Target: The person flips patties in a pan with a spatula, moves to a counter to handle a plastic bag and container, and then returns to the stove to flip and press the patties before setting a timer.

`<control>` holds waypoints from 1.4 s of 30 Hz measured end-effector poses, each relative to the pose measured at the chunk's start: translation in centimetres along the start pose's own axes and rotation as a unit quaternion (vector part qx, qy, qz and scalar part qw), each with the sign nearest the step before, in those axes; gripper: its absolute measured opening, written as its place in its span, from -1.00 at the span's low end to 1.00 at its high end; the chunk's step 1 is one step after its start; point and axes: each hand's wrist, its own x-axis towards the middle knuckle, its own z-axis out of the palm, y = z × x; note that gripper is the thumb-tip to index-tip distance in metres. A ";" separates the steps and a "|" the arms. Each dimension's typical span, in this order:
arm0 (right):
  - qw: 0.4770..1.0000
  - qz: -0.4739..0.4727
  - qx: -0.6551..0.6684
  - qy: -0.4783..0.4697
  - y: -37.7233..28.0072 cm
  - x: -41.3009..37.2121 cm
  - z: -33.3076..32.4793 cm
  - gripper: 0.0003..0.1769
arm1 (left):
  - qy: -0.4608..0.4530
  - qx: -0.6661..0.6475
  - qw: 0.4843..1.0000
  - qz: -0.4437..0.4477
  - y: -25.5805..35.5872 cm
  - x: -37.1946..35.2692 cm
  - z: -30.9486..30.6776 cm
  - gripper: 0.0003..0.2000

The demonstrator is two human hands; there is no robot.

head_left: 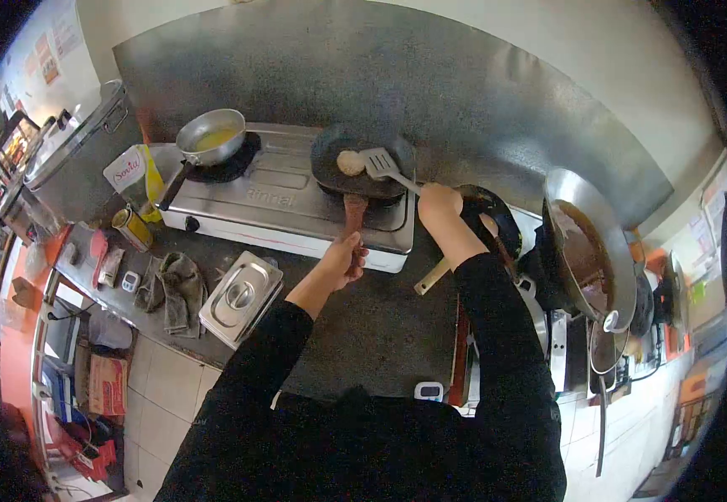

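Kitchen, metal backsplash (pixel 280 75) behind a two-burner stove (pixel 284 180). Left hand (pixel 346 260) closed round the brown pan handle (pixel 354 214); right hand (pixel 440 205) wrapped on the slotted spatula (pixel 380 162). Blade right beside the food piece (pixel 350 162): round, pale brown, in the dark pan (pixel 326 174). Small pan (pixel 214 154), yellow contents, left burner. Dark tabletop (pixel 372 326): lidded steel container (pixel 241 295), crumpled cloth (pixel 181 291).
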 end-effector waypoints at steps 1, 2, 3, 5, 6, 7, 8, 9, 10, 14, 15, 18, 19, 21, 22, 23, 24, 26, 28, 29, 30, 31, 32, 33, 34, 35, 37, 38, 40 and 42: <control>1.000 -0.004 -0.005 0.021 -0.3 0.0 0.5 -0.78 | -0.001 0.000 1.000 0.003 -0.1 0.0 -0.1 -0.78; 1.000 0.015 0.010 0.019 -0.5 0.6 0.9 -0.78 | -0.003 0.001 1.000 0.007 -0.2 0.1 -0.1 -0.78; 0.999 0.034 0.026 0.015 -0.7 1.1 1.2 -0.78 | 0.001 -0.001 1.000 -0.002 -0.2 0.2 -0.2 -0.78; 0.998 0.051 0.028 -0.002 -0.6 2.0 1.5 -0.77 | 0.008 -0.002 1.000 -0.018 0.0 0.5 -0.2 -0.78; 0.998 0.051 0.015 -0.014 -0.6 2.1 1.0 -0.76 | 0.002 -0.004 1.000 -0.011 0.0 0.3 -0.2 -0.77; 0.998 0.051 0.001 -0.025 -0.5 2.1 0.5 -0.76 | -0.005 -0.005 1.000 -0.004 0.0 0.1 -0.2 -0.77; 0.999 0.041 -0.003 -0.031 -0.4 1.8 0.2 -0.77 | -0.013 -0.007 1.000 0.003 0.0 0.0 -0.1 -0.77; 0.999 0.030 -0.009 -0.038 -0.5 0.8 -0.3 -0.78 | -0.016 -0.009 1.000 0.001 0.0 0.0 -0.1 -0.77; 0.999 0.018 -0.015 -0.046 -0.6 0.2 -0.7 -0.79 | -0.018 -0.013 1.000 0.000 0.0 0.0 -0.2 -0.78; 0.996 0.022 -0.023 -0.078 -1.2 -0.1 -1.3 -0.77 | 0.008 0.000 1.000 -0.006 0.2 -0.1 0.0 -0.78; 0.997 0.016 -0.026 -0.076 -1.2 -0.2 -1.4 -0.76 | 0.007 0.001 1.000 -0.012 0.2 0.0 0.0 -0.80; 0.998 0.019 -0.035 -0.055 -1.3 -0.4 -1.0 -0.74 | 0.006 0.005 1.000 -0.024 0.3 0.3 0.0 -0.83; 0.998 0.022 -0.039 -0.046 -1.4 -0.4 -0.8 -0.74 | 0.010 0.005 1.000 -0.024 0.3 0.2 0.0 -0.83; 0.998 0.030 -0.020 -0.053 -1.5 -0.2 -0.6 -0.76 | 0.015 0.012 1.000 -0.022 0.4 0.2 0.1 -0.83; 0.998 0.034 -0.011 -0.056 -1.4 -0.2 -0.4 -0.77 | 0.016 0.018 0.999 -0.023 0.4 0.2 0.1 -0.83; 0.999 0.029 0.001 -0.042 -1.3 0.1 0.5 -0.79 | 0.017 0.025 0.999 -0.024 0.4 0.2 0.1 -0.83; 0.999 0.024 0.013 -0.025 -1.3 0.1 1.0 -0.80 | 0.007 0.022 1.000 -0.017 0.3 0.2 0.0 -0.82; 1.000 -0.001 0.021 -0.001 -1.0 0.3 0.9 -0.79 | -0.015 0.016 1.000 0.005 0.1 0.3 -0.2 -0.80; 0.999 -0.043 0.013 0.007 -1.2 -1.5 -1.9 -0.77 | -0.010 0.020 1.000 0.005 -0.1 0.7 -0.3 -0.80; 0.998 -0.042 0.037 0.035 -1.4 -1.6 -2.1 -0.77 | -0.006 0.022 1.000 0.004 -0.2 0.9 -0.4 -0.81; 0.996 -0.040 0.061 0.060 -1.7 -1.7 -2.0 -0.77 | -0.002 0.028 1.000 0.002 -0.2 0.7 -0.3 -0.80; 0.992 -0.038 0.085 0.086 -1.9 -1.6 -2.0 -0.77 | 0.003 0.035 0.999 -0.001 -0.2 0.5 -0.2 -0.79; 0.992 -0.037 0.083 0.085 -2.4 -1.6 -2.2 -0.77 | 0.006 0.041 0.999 -0.002 -0.1 0.4 -0.1 -0.79; 0.992 -0.037 0.080 0.085 -3.3 -1.5 -2.5 -0.77 | -0.011 0.012 1.000 0.001 -0.2 0.5 -0.2 -0.80; 0.993 -0.038 0.077 0.084 -3.9 -1.2 -2.6 -0.77 | -0.010 0.010 1.000 -0.001 -0.2 0.6 -0.3 -0.80; 0.991 -0.054 0.080 0.096 -4.4 -0.6 -2.3 -0.78 | -0.008 0.007 1.000 -0.004 -0.3 0.8 -0.3 -0.80; 0.990 -0.053 0.082 0.098 -5.4 -0.3 -2.4 -0.79 | -0.001 -0.012 1.000 -0.011 -0.2 0.6 -0.1 -0.81; 0.990 -0.052 0.084 0.099 -5.8 -0.2 -2.6 -0.79 | 0.003 -0.010 1.000 -0.003 -0.2 0.5 0.0 -0.81; 0.990 -0.047 0.095 0.092 -6.3 -0.7 -3.8 -0.80 | 0.011 -0.007 1.000 0.010 -0.2 0.1 0.2 -0.81; 0.992 -0.042 0.088 0.080 -6.7 -0.1 -3.9 -0.79 | -0.006 -0.019 1.000 0.004 -0.2 0.4 -0.2 -0.80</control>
